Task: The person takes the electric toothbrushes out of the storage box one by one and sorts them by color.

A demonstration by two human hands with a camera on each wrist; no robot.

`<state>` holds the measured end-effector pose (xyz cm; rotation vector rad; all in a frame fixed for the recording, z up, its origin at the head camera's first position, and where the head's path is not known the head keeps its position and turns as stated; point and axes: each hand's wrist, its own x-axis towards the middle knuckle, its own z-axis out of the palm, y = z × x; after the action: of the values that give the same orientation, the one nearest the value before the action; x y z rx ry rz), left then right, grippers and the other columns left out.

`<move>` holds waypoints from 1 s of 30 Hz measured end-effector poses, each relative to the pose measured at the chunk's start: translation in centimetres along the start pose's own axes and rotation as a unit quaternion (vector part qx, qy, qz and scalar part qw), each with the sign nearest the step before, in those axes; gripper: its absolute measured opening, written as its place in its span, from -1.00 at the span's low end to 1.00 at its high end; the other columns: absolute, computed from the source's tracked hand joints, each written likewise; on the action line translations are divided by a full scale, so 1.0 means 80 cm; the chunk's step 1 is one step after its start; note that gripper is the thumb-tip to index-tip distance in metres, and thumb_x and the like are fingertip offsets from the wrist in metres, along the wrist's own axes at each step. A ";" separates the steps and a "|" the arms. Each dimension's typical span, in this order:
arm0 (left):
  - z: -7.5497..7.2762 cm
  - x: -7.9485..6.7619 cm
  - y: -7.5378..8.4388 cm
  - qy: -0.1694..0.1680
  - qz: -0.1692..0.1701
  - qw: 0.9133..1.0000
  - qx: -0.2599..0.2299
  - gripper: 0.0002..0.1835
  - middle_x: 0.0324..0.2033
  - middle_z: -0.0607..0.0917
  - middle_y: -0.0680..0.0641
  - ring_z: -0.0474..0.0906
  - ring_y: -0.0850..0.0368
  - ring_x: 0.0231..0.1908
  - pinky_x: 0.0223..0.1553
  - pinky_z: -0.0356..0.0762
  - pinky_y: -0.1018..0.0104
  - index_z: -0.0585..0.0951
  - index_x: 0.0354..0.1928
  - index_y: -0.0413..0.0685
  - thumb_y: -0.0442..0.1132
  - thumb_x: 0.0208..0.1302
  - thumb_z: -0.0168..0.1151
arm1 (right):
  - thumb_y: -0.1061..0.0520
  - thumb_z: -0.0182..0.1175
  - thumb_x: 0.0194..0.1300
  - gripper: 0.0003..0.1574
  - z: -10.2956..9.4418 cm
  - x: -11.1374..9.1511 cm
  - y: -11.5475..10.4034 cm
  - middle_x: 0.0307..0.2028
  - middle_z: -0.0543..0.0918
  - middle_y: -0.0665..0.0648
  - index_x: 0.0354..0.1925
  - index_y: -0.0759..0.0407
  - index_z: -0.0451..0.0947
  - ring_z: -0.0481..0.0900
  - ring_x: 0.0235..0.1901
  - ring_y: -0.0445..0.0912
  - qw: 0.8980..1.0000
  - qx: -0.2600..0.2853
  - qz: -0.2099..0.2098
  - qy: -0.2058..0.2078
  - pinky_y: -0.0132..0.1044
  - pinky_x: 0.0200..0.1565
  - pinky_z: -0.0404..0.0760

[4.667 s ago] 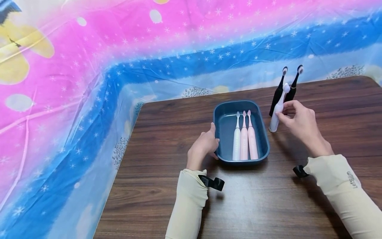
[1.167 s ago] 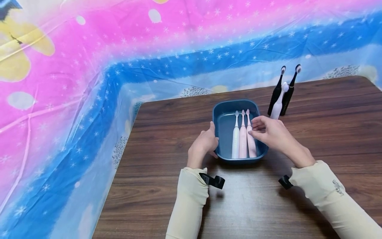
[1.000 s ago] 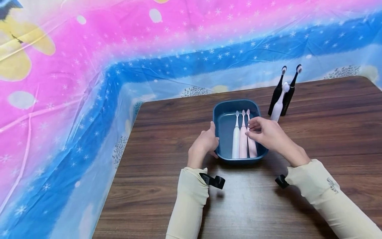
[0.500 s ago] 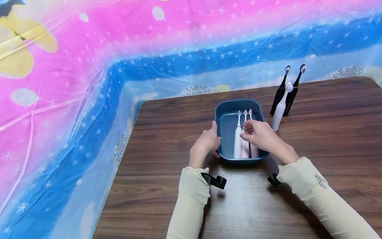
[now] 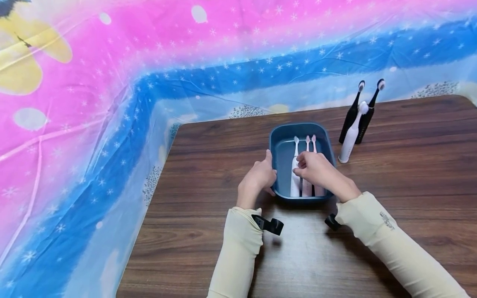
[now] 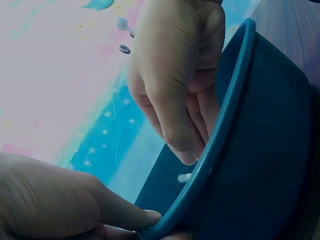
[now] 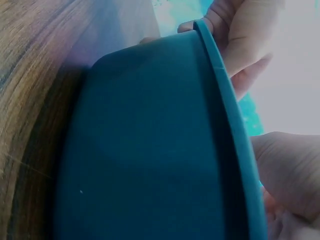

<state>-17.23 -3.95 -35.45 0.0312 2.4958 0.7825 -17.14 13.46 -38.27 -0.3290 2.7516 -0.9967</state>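
A blue-grey plastic box (image 5: pixel 273 136) sits on the table, its rim held at the left side by my left hand (image 5: pixel 257 178), thumb inside and fingers outside in the left wrist view. Inside lie a white electric toothbrush (image 5: pixel 295 187) and two pink electric toothbrushes (image 5: pixel 307 189), side by side with heads toward the far end. My right hand (image 5: pixel 316 170) reaches in over the right rim; its curled thumb and fingertips pinch the white toothbrush's handle. That hand covers the middle of the pink ones. From the right wrist, the box's outer wall (image 7: pixel 145 140) hides the toothbrushes.
Right of the box, another white electric toothbrush (image 5: pixel 349 142) stands upright, with two black electric toothbrushes (image 5: pixel 348 122) standing close behind it. The brown wood-grain table (image 5: pixel 208 165) ends at a cloth backdrop (image 5: pixel 231 87) in pink and blue.
My right hand has left the standing white toothbrush and moved leftward across the pink ones to the white one in the box. Gaps have opened between the lying toothbrushes. The left hand stays put.
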 end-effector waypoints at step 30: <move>-0.001 0.001 -0.002 -0.002 0.006 1.000 -0.006 -0.27 0.36 0.27 -0.29 0.71 0.01 -0.47 -0.25 0.65 0.20 -0.27 0.52 0.16 -0.18 0.51 -0.12 | 0.12 0.17 0.31 -0.45 0.021 0.034 0.000 -0.04 0.63 0.36 0.15 0.45 0.43 0.61 -0.10 0.08 0.996 0.073 0.043 -0.033 -0.05 -0.01 0.61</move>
<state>-17.32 -4.15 -35.53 0.0448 2.4892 0.8018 -19.32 11.66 -39.83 -0.2138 2.5928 -1.1350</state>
